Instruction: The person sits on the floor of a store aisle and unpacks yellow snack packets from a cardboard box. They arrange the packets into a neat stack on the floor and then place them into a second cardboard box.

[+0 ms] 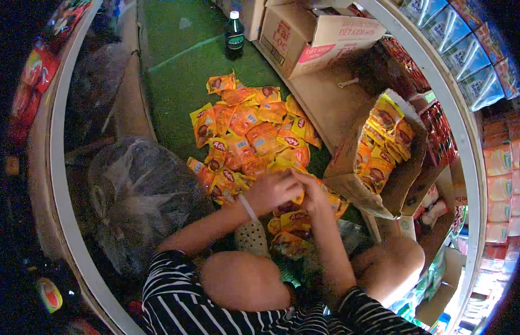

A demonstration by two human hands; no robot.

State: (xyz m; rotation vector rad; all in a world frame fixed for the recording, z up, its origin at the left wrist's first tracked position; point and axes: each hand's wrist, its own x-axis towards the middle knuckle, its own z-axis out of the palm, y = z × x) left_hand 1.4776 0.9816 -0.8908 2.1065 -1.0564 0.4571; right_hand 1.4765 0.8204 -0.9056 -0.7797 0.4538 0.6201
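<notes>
Both hands meet above a loose pile of orange and yellow sachets (pixel 254 137) spread on the green floor. My left hand (pixel 272 191), with a pale band at its wrist, is closed, its fingertips pinching an orange-yellow sachet (pixel 298 198). From the other side my right hand (pixel 312 193) closes on the same sachet, its fingers nearly touching those of the left. Much of that sachet is hidden behind the fingers. To the right stands an open cardboard box (pixel 341 187) with many similar sachets (pixel 385 131) inside.
A dark bottle with a white cap (pixel 234 42) stands beyond the pile. Another open carton (pixel 293 47) sits at the back right. Clear plastic bags (pixel 142 195) bulge on the left. Packed goods (pixel 497 184) line the right side, beyond a pale curved frame (pixel 476 223).
</notes>
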